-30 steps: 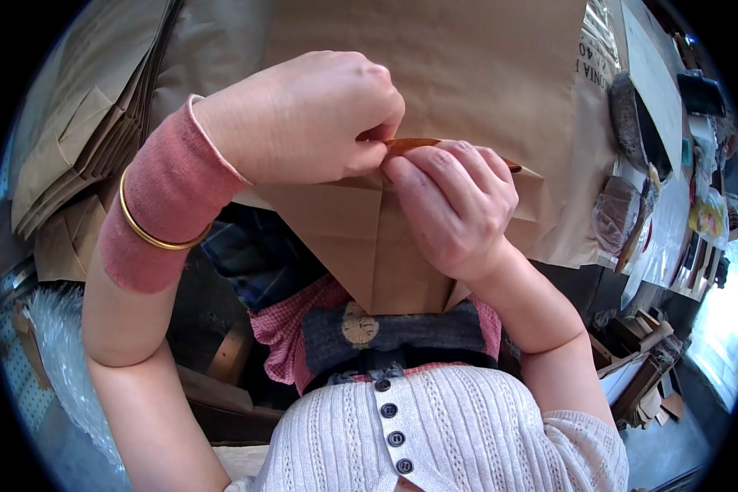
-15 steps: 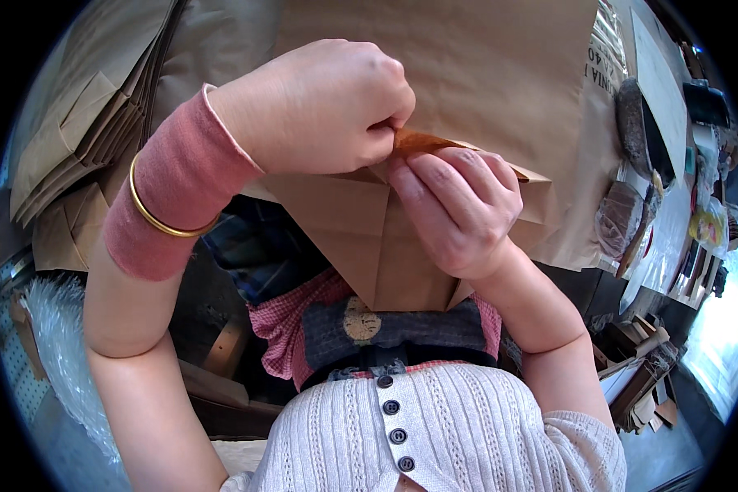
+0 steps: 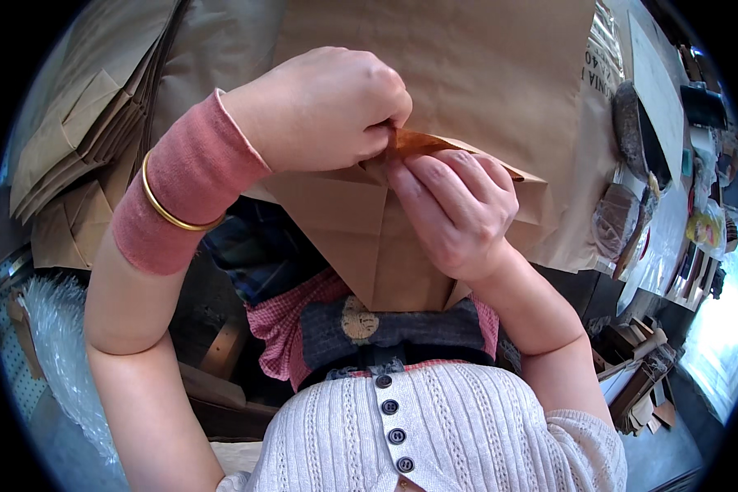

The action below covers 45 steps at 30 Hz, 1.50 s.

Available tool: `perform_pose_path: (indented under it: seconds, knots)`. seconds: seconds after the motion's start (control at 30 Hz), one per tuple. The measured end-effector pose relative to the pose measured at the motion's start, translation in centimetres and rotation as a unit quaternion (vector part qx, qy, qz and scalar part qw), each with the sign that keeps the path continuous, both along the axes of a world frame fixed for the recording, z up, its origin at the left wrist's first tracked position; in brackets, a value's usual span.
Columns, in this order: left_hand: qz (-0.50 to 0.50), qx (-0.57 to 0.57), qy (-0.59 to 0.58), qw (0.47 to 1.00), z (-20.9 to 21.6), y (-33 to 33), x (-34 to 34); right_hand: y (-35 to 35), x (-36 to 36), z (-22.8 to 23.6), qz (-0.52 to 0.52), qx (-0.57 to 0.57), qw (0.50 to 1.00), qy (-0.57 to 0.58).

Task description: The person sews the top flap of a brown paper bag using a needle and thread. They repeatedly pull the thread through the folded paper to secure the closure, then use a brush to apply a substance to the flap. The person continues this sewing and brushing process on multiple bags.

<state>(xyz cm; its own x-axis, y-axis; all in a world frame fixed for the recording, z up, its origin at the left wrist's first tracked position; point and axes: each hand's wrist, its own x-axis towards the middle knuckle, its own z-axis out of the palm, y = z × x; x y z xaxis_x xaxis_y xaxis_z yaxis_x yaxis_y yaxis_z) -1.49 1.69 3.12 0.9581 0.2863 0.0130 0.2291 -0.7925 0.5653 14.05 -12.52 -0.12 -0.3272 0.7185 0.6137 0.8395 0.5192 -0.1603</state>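
A large brown paper bag (image 3: 348, 234) lies in front of me, its folded end hanging over the table edge toward my lap. My left hand (image 3: 328, 107) is closed at the bag's raised fold, thumb and fingers pinching the paper. Close beside it, my right hand (image 3: 459, 209) grips the same folded flap with curled fingers. Between and behind the hands, the inner side of the flap (image 3: 422, 141) shows orange-brown. The fingertips of both hands are partly hidden. A pink cuff and a gold bangle circle my left forearm.
A stack of folded brown paper bags (image 3: 82, 131) sits at the left. To the right lie a dark, worn oval object (image 3: 629, 123), a plastic-wrapped bundle (image 3: 615, 217) and a brush-like tool (image 3: 644, 221). Clear plastic wrap (image 3: 66, 353) stands low at the left.
My left hand and forearm have shifted slightly, the cuff moving a little right. Both hands keep their hold on the paper flap.
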Motion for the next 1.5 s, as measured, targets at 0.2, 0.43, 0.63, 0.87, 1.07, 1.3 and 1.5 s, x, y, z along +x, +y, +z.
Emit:
perform_pose_path:
  seconds: [0.2, 0.43, 0.63, 0.87, 1.07, 1.3, 1.5]
  knots:
    - [-0.018, -0.011, 0.039, 0.999, -0.2, -0.3, 0.2, 0.2, -0.2, -0.4, -0.022, 0.012, 1.000, 0.000]
    - [0.001, -0.003, 0.014, 1.000, -0.5, -0.3, 0.0, 0.2, -0.1, -0.7, -0.007, 0.024, 1.000, 0.001]
    - [-0.001, -0.029, -0.003, 1.000, -0.6, 0.0, -0.1, -0.5, -0.1, 0.0, -0.021, 0.003, 1.000, -0.011]
    - [-0.002, -0.043, 0.003, 0.999, 0.1, -0.7, 0.0, -0.7, 0.0, -0.5, -0.021, 0.007, 1.000, 0.014]
    - [-0.023, 0.062, 0.030, 0.997, -0.1, -1.2, 0.4, -0.3, 0.1, -0.2, -0.009, 0.016, 0.999, 0.026]
    - [-0.056, 0.130, 0.039, 0.989, 0.1, -1.0, 0.9, 0.0, 0.0, -0.4, -0.009, 0.011, 0.999, 0.029]
    - [-0.046, 0.107, 0.041, 0.992, -0.1, -0.8, 0.8, -0.2, -0.1, -0.4, -0.004, -0.003, 1.000, 0.011]
